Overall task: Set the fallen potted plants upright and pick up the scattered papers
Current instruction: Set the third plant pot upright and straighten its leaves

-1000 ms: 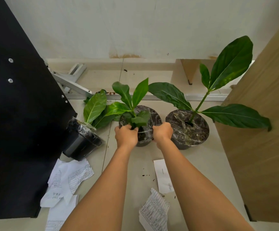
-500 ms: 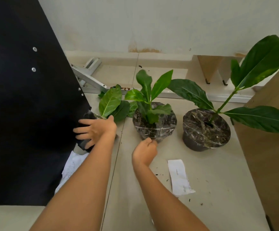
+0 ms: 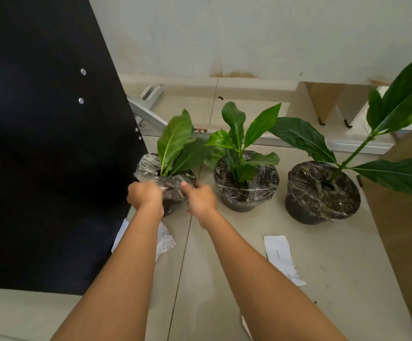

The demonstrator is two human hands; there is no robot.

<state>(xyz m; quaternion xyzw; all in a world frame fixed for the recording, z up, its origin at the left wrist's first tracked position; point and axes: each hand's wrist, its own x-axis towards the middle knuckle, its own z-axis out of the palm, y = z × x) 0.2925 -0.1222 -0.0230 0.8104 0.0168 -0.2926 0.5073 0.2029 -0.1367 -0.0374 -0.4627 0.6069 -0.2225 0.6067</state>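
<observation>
Three black pots wrapped in clear film stand in a row on the pale floor. The left potted plant (image 3: 173, 173) is nearly upright, and both hands grip it: my left hand (image 3: 144, 194) on its left side, my right hand (image 3: 200, 196) on its right side. The middle potted plant (image 3: 245, 183) and the right potted plant (image 3: 323, 193) stand upright, apart from my hands. A white paper slip (image 3: 282, 257) lies on the floor near my right forearm. Printed papers (image 3: 164, 241) lie under my left forearm, partly hidden.
A black panel (image 3: 47, 143) fills the left side, close to the left pot. A wooden panel (image 3: 406, 230) stands along the right. A metal rail (image 3: 150, 114) lies on the floor behind the pots, in front of the white wall.
My hands left the middle pot and moved to the left pot. That pot was lying on its side and has been raised. The view has shifted left.
</observation>
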